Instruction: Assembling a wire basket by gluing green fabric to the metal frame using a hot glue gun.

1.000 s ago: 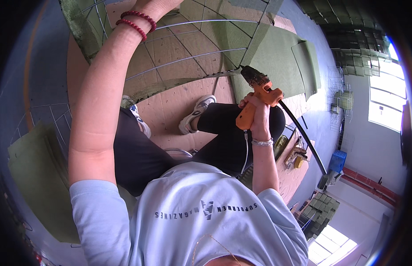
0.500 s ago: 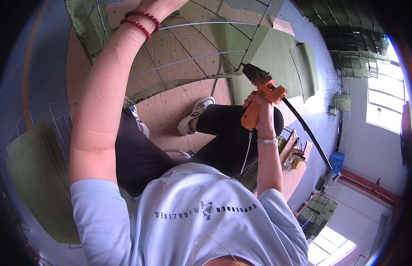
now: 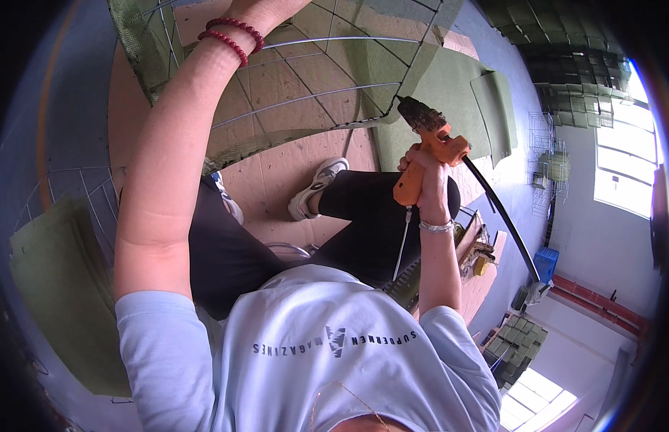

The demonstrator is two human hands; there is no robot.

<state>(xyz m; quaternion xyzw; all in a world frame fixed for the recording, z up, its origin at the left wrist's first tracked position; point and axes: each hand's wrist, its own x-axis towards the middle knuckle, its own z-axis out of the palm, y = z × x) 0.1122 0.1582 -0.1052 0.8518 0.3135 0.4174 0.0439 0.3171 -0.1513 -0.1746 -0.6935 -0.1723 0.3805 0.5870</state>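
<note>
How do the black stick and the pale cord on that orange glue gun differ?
The black stick is thick and dark, while the pale cord is thin and light. The black stick comes out of the rear of the orange glue gun; the pale cord hangs from the grip's bottom end. The black stick slants down to the right, the pale cord slightly left. Both are long and slender.

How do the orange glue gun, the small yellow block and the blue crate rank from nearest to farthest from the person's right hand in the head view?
1. Orange glue gun: gripped in the right hand.
2. Small yellow block: just right of the right forearm.
3. Blue crate: farther right, in the background.
</note>
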